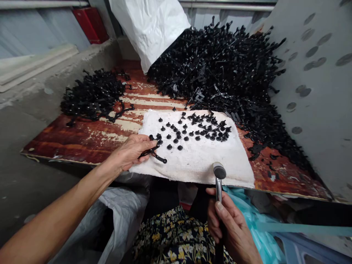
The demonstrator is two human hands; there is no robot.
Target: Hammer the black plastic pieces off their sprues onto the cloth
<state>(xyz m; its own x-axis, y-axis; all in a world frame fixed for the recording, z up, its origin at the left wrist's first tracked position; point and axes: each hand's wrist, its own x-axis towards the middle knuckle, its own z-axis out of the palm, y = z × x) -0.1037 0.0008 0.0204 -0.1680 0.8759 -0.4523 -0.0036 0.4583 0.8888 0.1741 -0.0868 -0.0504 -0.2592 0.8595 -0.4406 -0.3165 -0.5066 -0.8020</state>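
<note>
My left hand [130, 152] rests at the near-left part of a folded white towel [198, 165], shut on a black moulded plastic runner [152, 153] with round-headed pieces along it. Dozens of small black plastic studs [189, 132] stand scattered across the towel, just beyond my fingers. My right hand [231, 229] is lower, at the towel's near edge, gripping the steel handle of a small mallet [219, 176]. The mallet's black rubber head [219, 170] points up, just over the towel, touching nothing visible. Part of the handle is hidden in my fist.
A large heap of black plastic runners [220, 69] spills from a white woven sack [148, 29] onto a weathered red board [82, 139]. A smaller heap [93, 93] lies at left. A grey metal panel [316, 73] stands at right; a grey sack [118, 216] sits below.
</note>
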